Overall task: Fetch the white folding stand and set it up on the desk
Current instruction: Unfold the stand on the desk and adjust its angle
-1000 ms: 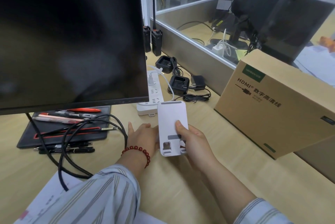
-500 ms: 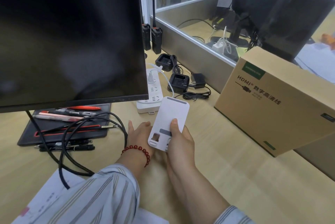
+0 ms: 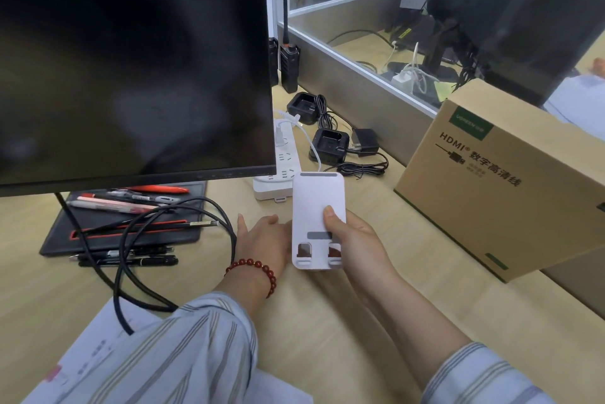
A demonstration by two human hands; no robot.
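Scene: a light wooden desk (image 3: 376, 321) seen from above, looking down at a person's two hands near its middle.
Stand: a white folding stand (image 3: 318, 207), still folded flat like a slim rectangular slab, is held just above the desk, its long side pointing away from the viewer. A grey strip and two small cut-outs show near its lower end.
Right hand: the right hand (image 3: 358, 244) grips the stand from its right side, thumb pressed on the front face, the other fingers hidden behind it.
Left hand: the left hand (image 3: 263, 240) lies to the left of the stand, fingers loosely extended, fingertips at the stand's left edge; whether they touch it cannot be told. It holds nothing. A red bead bracelet (image 3: 255, 269) circles the wrist.
Sleeves: both arms wear striped pale sleeves (image 3: 183, 351).
Monitor: a large dark monitor (image 3: 131, 59) fills the upper left.
Under the monitor: a black tray (image 3: 124, 233) with pens on and beside it, and a looped black cable (image 3: 144, 266) crossing it.
Behind the stand: a white power strip (image 3: 278, 171), with two black charging cradles (image 3: 329, 145) and a coiled cord further back.
Far back: two black handheld radios (image 3: 289, 63) stand upright beside a glass partition (image 3: 360, 43).
Right side: a brown cardboard box (image 3: 510, 187) printed with "HDMI" sits well apart from the hands.
Near edge: white paper (image 3: 95, 348) lies under the left sleeve.
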